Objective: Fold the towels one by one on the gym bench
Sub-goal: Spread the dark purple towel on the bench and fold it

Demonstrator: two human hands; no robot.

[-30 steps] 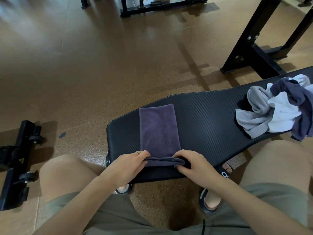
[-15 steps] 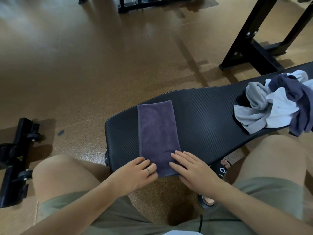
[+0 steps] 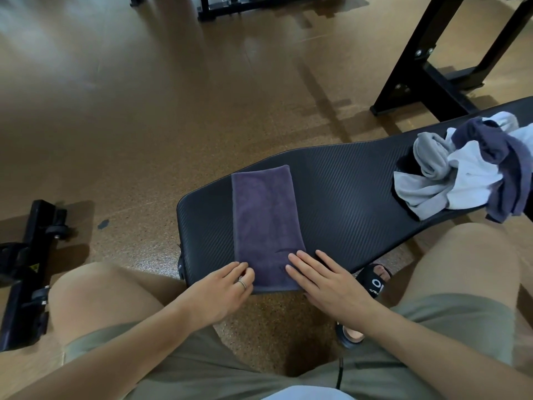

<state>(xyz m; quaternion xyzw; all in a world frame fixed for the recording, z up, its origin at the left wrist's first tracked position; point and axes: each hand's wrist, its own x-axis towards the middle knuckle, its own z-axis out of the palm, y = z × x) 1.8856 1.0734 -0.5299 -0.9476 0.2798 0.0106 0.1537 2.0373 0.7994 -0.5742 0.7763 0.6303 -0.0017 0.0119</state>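
Head view: a person sits facing a black ribbed padded gym bench (image 3: 346, 183).
Towel in hand: a dark purple terry towel (image 3: 265, 223), folded into a long narrow strip, lies flat across the bench's near end.
Left hand (image 3: 222, 287): fingers loosely bent at the strip's near left corner; whether they pinch it I cannot tell.
Right hand (image 3: 323, 280): flat, fingers straight, pressing the near right corner.
Done: this towel looks partly folded, probably one fold short.
Left: a crumpled pile of grey, white and navy towels (image 3: 467, 171) waits unfolded at the bench's right end.
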